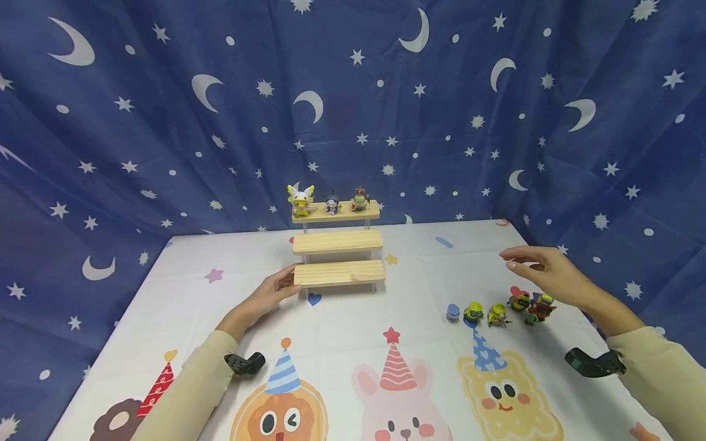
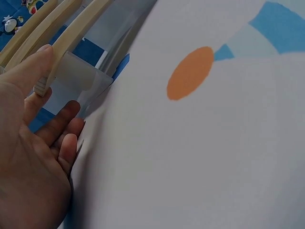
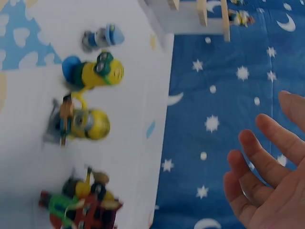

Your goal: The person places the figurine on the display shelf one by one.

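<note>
A three-tier wooden display shelf (image 1: 339,274) with clear supports stands toward the back of the table. My left hand (image 1: 271,290) pinches the left end of its lowest board, thumb on the upper face and index finger at the end, as the left wrist view shows; the other fingers curl loosely near the clear support (image 2: 88,78). My right hand (image 1: 551,275) hovers with relaxed fingers and holds nothing. Below it are several small figurines: a blue-capped one (image 1: 453,313), a yellow one with green goggles (image 3: 102,71), another yellow one (image 1: 497,315) and a tight cluster (image 1: 537,306).
On the shelf's top tier stand a white-and-yellow figurine (image 1: 300,200), a dark blue one (image 1: 332,204) and a crowned one (image 1: 360,199). A blue curtain (image 1: 342,79) with moons and stars hangs behind. Cartoon prints mark the white tablecloth (image 1: 342,343).
</note>
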A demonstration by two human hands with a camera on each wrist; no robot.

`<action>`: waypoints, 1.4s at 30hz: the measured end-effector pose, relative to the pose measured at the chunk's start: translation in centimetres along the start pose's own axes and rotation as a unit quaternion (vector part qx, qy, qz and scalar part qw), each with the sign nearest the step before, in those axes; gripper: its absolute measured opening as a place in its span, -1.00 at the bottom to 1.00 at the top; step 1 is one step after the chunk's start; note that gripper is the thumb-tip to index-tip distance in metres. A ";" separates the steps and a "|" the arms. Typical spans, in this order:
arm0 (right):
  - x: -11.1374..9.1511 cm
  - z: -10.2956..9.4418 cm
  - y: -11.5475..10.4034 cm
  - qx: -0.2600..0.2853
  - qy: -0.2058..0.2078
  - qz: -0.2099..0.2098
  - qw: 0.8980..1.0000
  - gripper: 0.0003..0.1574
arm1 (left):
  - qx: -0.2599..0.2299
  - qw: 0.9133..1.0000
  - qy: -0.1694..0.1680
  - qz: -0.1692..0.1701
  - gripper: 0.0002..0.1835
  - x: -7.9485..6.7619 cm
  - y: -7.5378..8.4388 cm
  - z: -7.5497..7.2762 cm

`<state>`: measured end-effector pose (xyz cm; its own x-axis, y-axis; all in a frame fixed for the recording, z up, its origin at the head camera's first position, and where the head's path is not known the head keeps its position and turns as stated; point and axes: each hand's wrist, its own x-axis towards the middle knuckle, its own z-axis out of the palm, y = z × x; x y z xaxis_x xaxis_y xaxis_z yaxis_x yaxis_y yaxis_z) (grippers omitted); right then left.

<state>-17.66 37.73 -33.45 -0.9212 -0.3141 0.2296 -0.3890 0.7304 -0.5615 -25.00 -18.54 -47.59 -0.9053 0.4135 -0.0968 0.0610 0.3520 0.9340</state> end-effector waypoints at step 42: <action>-6.8 -1.3 12.7 0.053 -0.073 0.150 0.985 -0.44 | -0.006 1.000 0.001 -0.010 -0.14 0.2 -0.3 -0.1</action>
<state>-16.39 49.94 -41.07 -0.9805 -0.1826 -0.0722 -0.0885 0.7394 -0.6674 -25.26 -18.61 -47.92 -0.9070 0.4049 -0.1157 0.0374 0.3511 0.9356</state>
